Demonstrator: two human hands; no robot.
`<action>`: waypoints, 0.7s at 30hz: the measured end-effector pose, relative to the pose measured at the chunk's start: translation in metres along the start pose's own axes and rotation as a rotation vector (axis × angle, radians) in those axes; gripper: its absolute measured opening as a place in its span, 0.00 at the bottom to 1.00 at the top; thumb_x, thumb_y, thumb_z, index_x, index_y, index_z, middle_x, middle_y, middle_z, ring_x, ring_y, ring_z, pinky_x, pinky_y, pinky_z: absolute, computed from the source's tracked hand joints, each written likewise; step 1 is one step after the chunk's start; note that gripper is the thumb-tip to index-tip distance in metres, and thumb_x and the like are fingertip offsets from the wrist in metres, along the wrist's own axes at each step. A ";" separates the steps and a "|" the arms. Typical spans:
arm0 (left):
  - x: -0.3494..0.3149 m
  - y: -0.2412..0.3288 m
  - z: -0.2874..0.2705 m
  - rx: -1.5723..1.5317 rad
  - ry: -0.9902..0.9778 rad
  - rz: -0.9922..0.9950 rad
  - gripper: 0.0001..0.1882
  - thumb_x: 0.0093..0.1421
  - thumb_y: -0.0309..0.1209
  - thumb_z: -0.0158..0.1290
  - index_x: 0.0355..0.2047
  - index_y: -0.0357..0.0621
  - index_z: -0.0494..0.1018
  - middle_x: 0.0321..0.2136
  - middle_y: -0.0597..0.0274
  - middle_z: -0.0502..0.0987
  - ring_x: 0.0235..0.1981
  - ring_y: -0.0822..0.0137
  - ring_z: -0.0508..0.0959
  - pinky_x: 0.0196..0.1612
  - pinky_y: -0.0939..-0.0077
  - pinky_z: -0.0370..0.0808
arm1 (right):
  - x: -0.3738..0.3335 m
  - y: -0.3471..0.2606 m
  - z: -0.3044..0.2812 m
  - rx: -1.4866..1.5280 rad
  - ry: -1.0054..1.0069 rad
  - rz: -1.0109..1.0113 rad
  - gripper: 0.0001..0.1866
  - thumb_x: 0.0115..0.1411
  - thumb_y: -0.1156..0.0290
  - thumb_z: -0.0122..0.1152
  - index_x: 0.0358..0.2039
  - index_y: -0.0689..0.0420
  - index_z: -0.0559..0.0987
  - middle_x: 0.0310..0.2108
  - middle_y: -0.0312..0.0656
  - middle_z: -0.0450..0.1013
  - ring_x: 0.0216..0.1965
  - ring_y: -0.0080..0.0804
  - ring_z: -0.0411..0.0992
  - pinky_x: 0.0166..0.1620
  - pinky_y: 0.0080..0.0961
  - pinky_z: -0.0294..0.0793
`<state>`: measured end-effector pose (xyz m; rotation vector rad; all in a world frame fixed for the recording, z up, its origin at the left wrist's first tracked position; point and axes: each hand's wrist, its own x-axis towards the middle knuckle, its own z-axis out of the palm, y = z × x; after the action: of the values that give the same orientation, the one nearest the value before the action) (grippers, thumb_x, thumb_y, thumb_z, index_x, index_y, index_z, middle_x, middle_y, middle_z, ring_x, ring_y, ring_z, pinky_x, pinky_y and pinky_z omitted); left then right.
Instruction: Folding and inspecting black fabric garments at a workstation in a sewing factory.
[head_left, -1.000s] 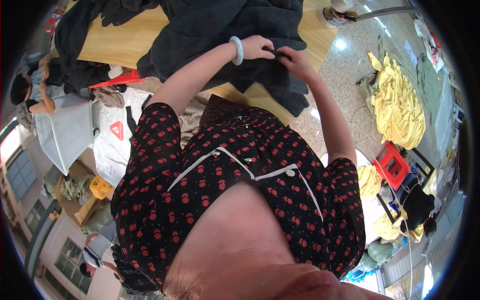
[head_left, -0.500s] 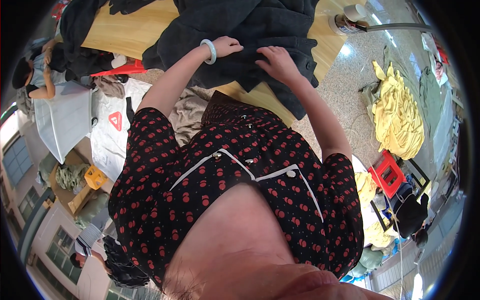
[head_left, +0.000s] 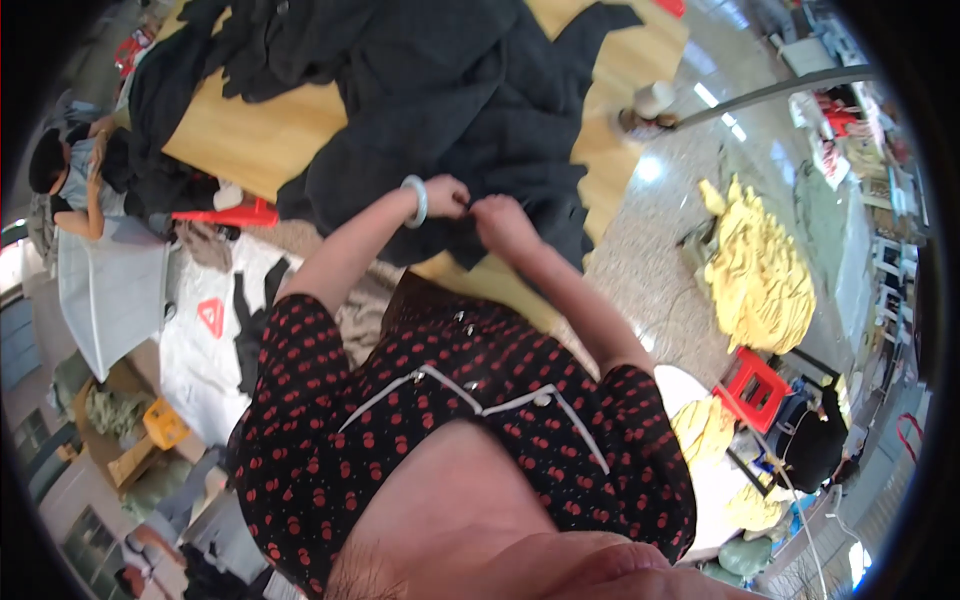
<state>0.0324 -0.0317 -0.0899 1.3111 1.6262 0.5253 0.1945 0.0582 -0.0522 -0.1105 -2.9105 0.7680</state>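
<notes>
A dark charcoal garment lies spread and rumpled over the wooden table, buttons and flaps blurred along its right edge. At its near part, my left hand, with a pale bangle at the wrist, is closed in a pinch on the cloth. Close beside it, my right hand is also closed, fingers curled on the same dark garment. The fingertips of both hands nearly meet. The exact bit of cloth between them is too small to make out.
Bare wood of the table shows at the left. A pale cup-like item stands near its right edge. On the floor to the right lie a yellow cloth heap and a red stool. A person sits at the far left.
My right hand has gone from spread fingers on the cloth to a closed grip beside my left. Both hands have come together. The whole view has shifted, showing more garment.
</notes>
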 end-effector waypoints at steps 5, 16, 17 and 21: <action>0.002 0.005 0.007 0.248 -0.017 -0.039 0.12 0.41 0.38 0.52 0.23 0.44 0.74 0.25 0.53 0.75 0.29 0.57 0.75 0.34 0.68 0.71 | -0.003 0.005 0.012 0.083 0.054 0.020 0.05 0.40 0.77 0.47 0.20 0.58 0.72 0.20 0.45 0.67 0.28 0.42 0.66 0.34 0.35 0.64; -0.005 0.013 0.007 -0.090 0.253 -0.225 0.12 0.47 0.34 0.48 0.26 0.39 0.74 0.26 0.51 0.75 0.30 0.59 0.74 0.35 0.72 0.69 | 0.000 -0.006 0.008 0.283 0.143 0.166 0.07 0.42 0.77 0.49 0.26 0.60 0.68 0.23 0.50 0.68 0.30 0.47 0.67 0.35 0.37 0.66; -0.006 0.015 0.007 -0.108 0.266 -0.220 0.12 0.47 0.34 0.48 0.26 0.39 0.74 0.26 0.52 0.75 0.30 0.59 0.74 0.35 0.72 0.69 | -0.001 -0.006 0.007 0.270 0.159 0.179 0.07 0.42 0.77 0.49 0.26 0.60 0.68 0.24 0.50 0.68 0.30 0.47 0.67 0.35 0.37 0.66; -0.002 0.006 0.017 0.053 0.301 -0.146 0.12 0.47 0.35 0.45 0.21 0.39 0.73 0.24 0.49 0.74 0.30 0.53 0.73 0.35 0.66 0.69 | -0.004 0.000 0.018 0.131 0.137 0.163 0.06 0.44 0.75 0.51 0.25 0.59 0.68 0.23 0.49 0.68 0.28 0.47 0.67 0.33 0.38 0.66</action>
<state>0.0503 -0.0357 -0.0918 1.1817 1.9785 0.6155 0.1959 0.0496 -0.0679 -0.3755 -2.7385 0.9342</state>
